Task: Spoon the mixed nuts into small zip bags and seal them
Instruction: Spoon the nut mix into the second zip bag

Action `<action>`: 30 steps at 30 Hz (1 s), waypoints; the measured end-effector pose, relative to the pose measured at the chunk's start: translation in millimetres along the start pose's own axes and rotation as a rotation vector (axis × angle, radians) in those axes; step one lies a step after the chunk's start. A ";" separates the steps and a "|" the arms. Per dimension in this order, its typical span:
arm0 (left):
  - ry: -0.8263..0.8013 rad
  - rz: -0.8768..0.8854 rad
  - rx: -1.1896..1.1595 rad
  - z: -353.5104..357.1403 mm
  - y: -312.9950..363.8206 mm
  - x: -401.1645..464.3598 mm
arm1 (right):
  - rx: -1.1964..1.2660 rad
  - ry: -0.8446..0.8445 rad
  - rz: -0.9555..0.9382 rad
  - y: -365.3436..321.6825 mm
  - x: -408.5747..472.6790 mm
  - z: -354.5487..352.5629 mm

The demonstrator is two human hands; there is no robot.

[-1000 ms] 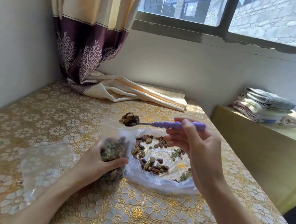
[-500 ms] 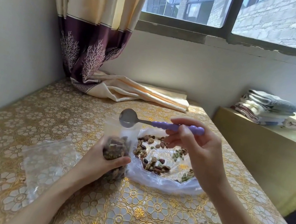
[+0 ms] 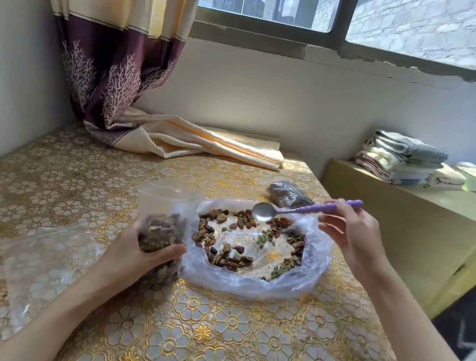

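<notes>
1. A table [image 3: 206, 345] covered in a gold floral cloth stands in a corner beneath a window [image 3: 342, 10], with a cream and purple curtain [image 3: 119, 39] draped onto its far end.
2. The left hand [image 3: 132, 257] grips a small zip bag [image 3: 162, 224] standing upright on the table, thumb across its front; the bag is partly filled with nuts and its mouth stands open.
3. Just right of it, mixed nuts [image 3: 239, 242] lie scattered on a spread-open clear plastic bag [image 3: 302, 276].
4. The right hand [image 3: 354, 238] pinches the purple handle of a spoon [image 3: 303, 211], its empty metal bowl poised over the far edge of the nuts.
5. A filled bag [image 3: 288, 193] lies beyond the spoon; empty clear bags [image 3: 42, 262] lie at left.
6. Folded towels [image 3: 400, 158] are stacked on a side cabinet [image 3: 409, 224].
</notes>
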State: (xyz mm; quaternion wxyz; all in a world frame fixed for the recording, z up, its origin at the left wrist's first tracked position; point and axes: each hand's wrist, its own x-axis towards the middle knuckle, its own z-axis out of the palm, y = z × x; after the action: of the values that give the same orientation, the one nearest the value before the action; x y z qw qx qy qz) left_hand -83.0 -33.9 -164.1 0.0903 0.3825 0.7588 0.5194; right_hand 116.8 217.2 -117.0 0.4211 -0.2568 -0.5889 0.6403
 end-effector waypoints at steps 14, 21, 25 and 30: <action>0.032 0.001 0.040 1.7 1.8 -0.7 | -0.387 -0.067 -0.015 -9.7 49.1 -24.0; 0.043 0.009 0.039 2.1 2.3 -0.8 | -0.037 -0.010 0.311 6.7 44.0 -23.4; 0.044 0.015 0.063 1.9 1.2 -1.1 | 0.083 -0.015 0.330 9.1 43.0 -22.4; 0.042 0.013 0.049 2.5 1.2 -0.2 | -0.123 -0.030 0.072 -3.6 53.0 -13.1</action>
State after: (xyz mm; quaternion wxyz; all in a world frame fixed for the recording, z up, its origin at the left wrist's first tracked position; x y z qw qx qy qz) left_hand -80.9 -32.0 -164.2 0.0615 0.3785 0.7706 0.5091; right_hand 101.3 268.7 -107.0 0.3725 -0.2935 -0.6236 0.6215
